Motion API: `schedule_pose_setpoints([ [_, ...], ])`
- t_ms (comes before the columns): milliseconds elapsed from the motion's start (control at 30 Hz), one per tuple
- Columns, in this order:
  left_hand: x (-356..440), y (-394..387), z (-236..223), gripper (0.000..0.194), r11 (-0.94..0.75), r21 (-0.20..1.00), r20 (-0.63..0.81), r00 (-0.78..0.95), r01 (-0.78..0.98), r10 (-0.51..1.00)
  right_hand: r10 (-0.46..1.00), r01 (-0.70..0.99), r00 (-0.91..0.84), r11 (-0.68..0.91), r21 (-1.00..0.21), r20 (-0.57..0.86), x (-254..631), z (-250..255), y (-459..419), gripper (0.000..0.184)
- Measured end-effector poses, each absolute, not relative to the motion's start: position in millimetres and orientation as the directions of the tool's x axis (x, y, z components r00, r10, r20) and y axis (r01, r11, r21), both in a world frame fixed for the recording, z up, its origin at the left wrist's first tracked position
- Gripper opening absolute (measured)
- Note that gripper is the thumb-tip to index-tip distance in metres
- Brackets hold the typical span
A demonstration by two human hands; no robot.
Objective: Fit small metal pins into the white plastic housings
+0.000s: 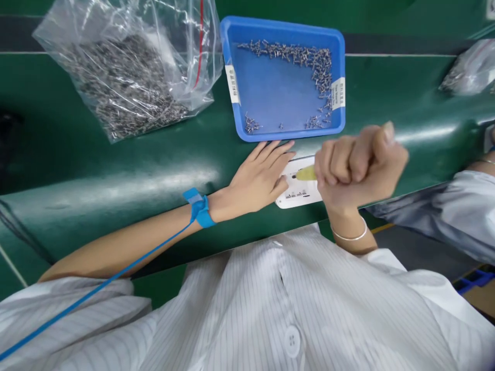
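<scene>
The white plastic plate [312, 195] lies on the green table [425, 139]. The left hand [255, 183] rests beside it, fingers spread; the right hand [356, 167] grips a yellow tool [306, 173] over it. Beyond sits a blue tray [270, 93] of screws [320, 64], left of it a bag [135, 82].

Head-worn camera looks down over the wearer's striped shirt [232, 314] onto a green desk [154, 167].
The sole view faces forward at close range, shirt nearest, desk beyond.

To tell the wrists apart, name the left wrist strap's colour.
Bright blue fabric strap, clearest in the head view.
</scene>
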State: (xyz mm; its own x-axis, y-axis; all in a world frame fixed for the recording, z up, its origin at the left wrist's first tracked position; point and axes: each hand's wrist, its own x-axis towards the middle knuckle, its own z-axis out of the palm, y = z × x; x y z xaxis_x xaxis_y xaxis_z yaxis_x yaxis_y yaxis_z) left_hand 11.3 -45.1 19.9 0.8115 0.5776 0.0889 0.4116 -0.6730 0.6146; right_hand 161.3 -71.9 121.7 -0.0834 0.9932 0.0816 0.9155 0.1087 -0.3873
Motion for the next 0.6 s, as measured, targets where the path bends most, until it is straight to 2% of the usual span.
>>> schedule_pose_setpoints([
  [33, 11.9, -45.5, 20.2, 0.05, -0.669, 0.614, 0.087, 0.807, 0.419, 0.584, 0.991, 0.76, 0.077, 0.015, -0.65, 0.113, 156.2, 117.8, -64.1, 0.054],
  [67, 12.5, -45.8, 20.4, 0.051, -0.666, 0.613, 0.084, 0.803, 0.425, 0.59, 0.978, 0.6, 0.185, -0.037, -0.799, 0.094, 152.0, 114.7, -58.5, 0.049],
  [133, 13.5, -46.3, 20.0, 0.052, -0.664, 0.611, 0.091, 0.796, 0.43, 0.599, 0.959, 0.402, 0.283, -0.111, -0.909, 0.008, 146.7, 110.7, -53.4, 0.04],
  [200, 14.2, -46.8, 18.7, 0.052, -0.669, 0.604, 0.112, 0.785, 0.433, 0.609, 0.954, 0.367, 0.298, -0.14, -0.92, -0.026, 145.1, 108.6, -54.4, 0.037],
  [300, 14.7, -47.4, 17.1, 0.054, -0.677, 0.592, 0.131, 0.777, 0.437, 0.616, 0.958, 0.434, 0.287, -0.137, -0.89, -0.008, 146.0, 106.2, -58.2, 0.041],
  [600, 14.5, -48.4, 18.7, 0.054, -0.675, 0.6, 0.114, 0.789, 0.429, 0.603, 0.975, 0.724, 0.216, -0.12, -0.68, 0.058, 138.0, 98.4, -50.8, 0.073],
])
